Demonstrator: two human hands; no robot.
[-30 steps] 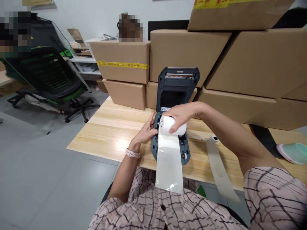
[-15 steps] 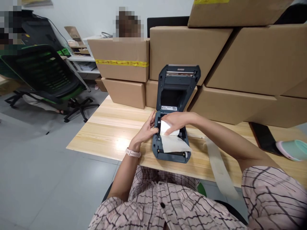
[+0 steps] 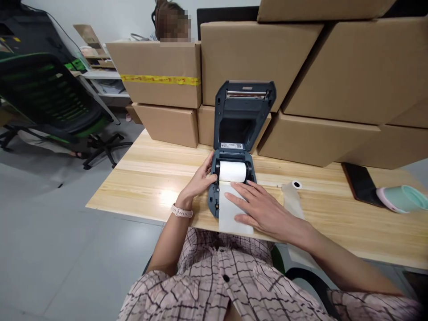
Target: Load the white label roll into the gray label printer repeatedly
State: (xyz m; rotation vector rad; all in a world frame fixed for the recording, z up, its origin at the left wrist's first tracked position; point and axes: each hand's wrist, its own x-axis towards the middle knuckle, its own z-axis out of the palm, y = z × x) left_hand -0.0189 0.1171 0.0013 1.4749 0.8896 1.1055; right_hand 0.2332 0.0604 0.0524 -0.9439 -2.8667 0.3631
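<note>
A dark grey label printer (image 3: 245, 115) stands on the wooden table (image 3: 150, 178) with its lid raised. A white paper roll (image 3: 232, 171) sits in its bay. The loose paper end (image 3: 229, 215) runs over the printer's front toward me. My right hand (image 3: 261, 208) lies flat on that paper with fingers stretched out. My left hand (image 3: 199, 181) rests against the printer's left side, fingers curled on its edge. A pale wristband is on my left wrist.
Stacked cardboard boxes (image 3: 334, 67) line the table's back. A used paper strip with a core (image 3: 294, 196) hangs off the front edge at my right. A black phone (image 3: 360, 183) and a mint cup (image 3: 403, 199) lie far right. Another person sits behind the boxes; an office chair (image 3: 56, 98) stands left.
My right hand lowered the roll into the printer bay, let it go and moved forward to flatten the loose paper end. My left hand stayed at the printer's left side.
</note>
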